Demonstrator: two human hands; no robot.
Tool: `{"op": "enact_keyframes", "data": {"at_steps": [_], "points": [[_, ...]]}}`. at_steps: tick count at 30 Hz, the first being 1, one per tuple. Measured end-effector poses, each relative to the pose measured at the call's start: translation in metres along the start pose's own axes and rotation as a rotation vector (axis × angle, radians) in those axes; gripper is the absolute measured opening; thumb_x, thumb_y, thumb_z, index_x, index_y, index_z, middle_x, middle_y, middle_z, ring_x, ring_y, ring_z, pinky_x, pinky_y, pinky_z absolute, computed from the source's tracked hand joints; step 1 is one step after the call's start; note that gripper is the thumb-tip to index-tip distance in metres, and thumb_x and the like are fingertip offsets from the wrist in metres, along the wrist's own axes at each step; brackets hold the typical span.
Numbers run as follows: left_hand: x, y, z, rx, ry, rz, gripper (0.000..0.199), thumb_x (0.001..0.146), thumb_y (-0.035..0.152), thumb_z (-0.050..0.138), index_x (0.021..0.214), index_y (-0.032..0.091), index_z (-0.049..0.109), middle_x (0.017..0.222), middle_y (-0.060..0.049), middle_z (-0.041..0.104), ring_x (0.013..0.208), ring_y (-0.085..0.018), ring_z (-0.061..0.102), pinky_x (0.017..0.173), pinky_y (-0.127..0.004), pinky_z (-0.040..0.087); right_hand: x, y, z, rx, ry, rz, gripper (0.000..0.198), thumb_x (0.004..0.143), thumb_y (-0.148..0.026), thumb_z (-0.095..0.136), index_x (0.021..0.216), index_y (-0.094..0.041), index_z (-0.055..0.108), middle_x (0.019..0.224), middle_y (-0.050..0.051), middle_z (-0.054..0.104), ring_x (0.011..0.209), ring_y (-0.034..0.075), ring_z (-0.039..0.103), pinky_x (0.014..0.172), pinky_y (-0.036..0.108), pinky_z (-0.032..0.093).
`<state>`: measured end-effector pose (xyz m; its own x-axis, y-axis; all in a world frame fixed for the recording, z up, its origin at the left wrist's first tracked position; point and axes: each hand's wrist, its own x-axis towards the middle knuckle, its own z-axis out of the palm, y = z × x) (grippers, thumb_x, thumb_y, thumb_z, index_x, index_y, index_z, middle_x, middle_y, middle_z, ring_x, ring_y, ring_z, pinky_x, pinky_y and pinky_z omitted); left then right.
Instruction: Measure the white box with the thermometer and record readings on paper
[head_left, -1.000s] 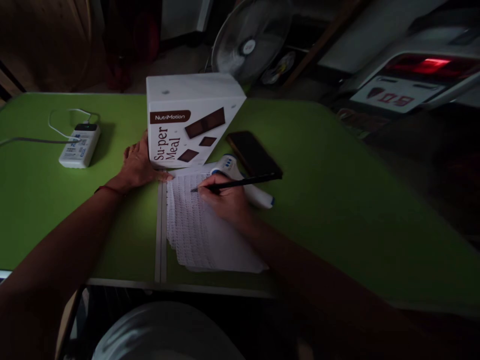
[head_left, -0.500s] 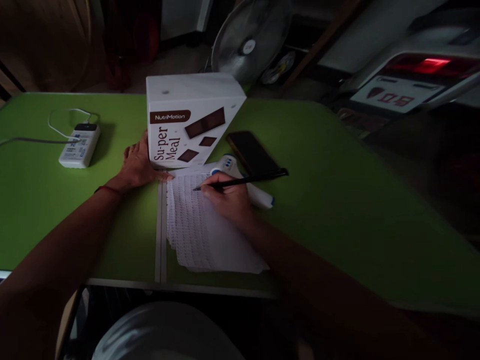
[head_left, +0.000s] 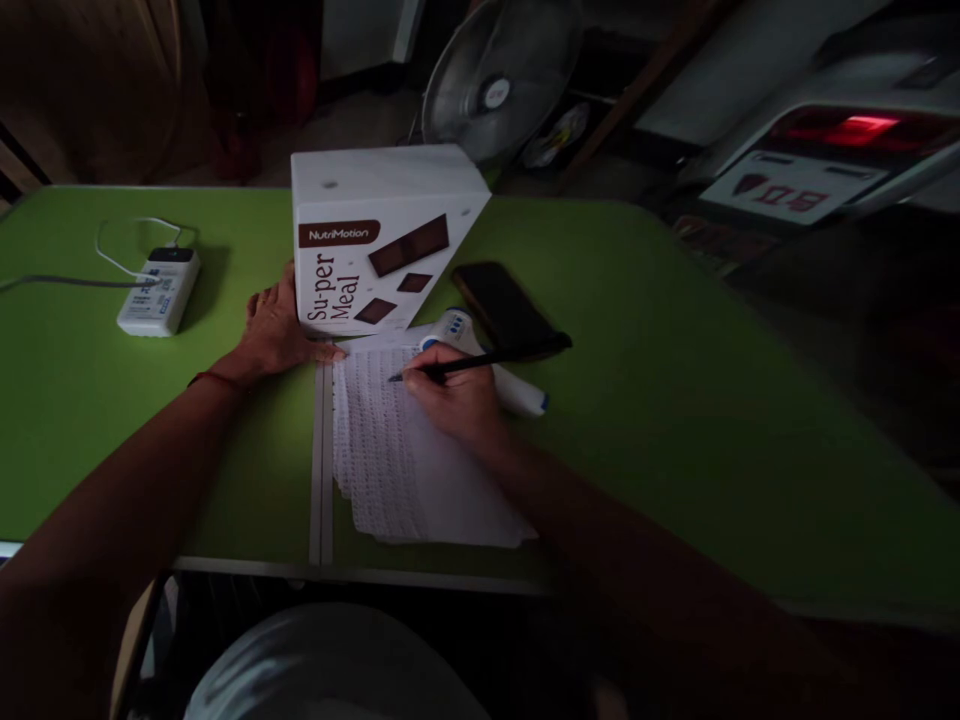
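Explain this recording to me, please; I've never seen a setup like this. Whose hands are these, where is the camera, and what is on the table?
There is no machine here: these are a person's own bare hands, and every picture comes from one camera worn on that person's head, looking forward and down. The right hand holds a black pen, its tip over the written sheets. The left hand rests beside the NutriMotion box, thumb at the sheets' upper left corner. On the green table there are also a smartphone, a white-and-blue device resembling an infrared thermometer, and, far left, what looks like a power bank.
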<state>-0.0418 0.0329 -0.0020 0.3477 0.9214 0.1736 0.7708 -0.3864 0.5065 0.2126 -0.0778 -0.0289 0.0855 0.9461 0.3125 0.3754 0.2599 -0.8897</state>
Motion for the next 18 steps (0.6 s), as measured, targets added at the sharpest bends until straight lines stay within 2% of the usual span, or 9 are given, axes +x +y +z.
{"op": "enact_keyframes", "data": {"at_steps": [6,11,18], "points": [[-0.0001,0.0033,-0.0014,0.018,-0.027,-0.024,0.14,0.047,0.082,0.1,0.163,0.024,0.045,0.163,-0.021,0.057,0.156,-0.056,0.047,0.137,-0.07,0.028,-0.0006,-0.0013,-0.0006,-0.019,0.004,-0.033,0.013,0.07,-0.024,0.069,0.065,-0.027,0.057,0.061,-0.004,0.055,0.06,0.016,0.053,0.062,0.033,0.052],[-0.0009,0.0044,-0.0027,0.012,-0.036,-0.019,0.137,0.05,0.084,0.098,0.163,0.026,0.048,0.164,-0.018,0.057,0.156,-0.055,0.046,0.137,-0.071,0.027,-0.0023,-0.0024,-0.0003,0.024,0.018,-0.049,0.013,0.076,-0.024,0.067,0.067,-0.027,0.059,0.063,-0.004,0.057,0.06,0.016,0.056,0.063,0.034,0.054],[-0.0016,0.0076,-0.0043,0.02,-0.039,-0.034,0.137,0.05,0.077,0.101,0.163,0.024,0.045,0.166,-0.02,0.055,0.159,-0.054,0.045,0.139,-0.066,0.027,-0.0029,-0.0033,-0.0017,0.026,-0.087,-0.02,0.011,0.077,-0.025,0.072,0.071,-0.026,0.062,0.067,-0.002,0.061,0.064,0.018,0.058,0.065,0.035,0.057]]}}
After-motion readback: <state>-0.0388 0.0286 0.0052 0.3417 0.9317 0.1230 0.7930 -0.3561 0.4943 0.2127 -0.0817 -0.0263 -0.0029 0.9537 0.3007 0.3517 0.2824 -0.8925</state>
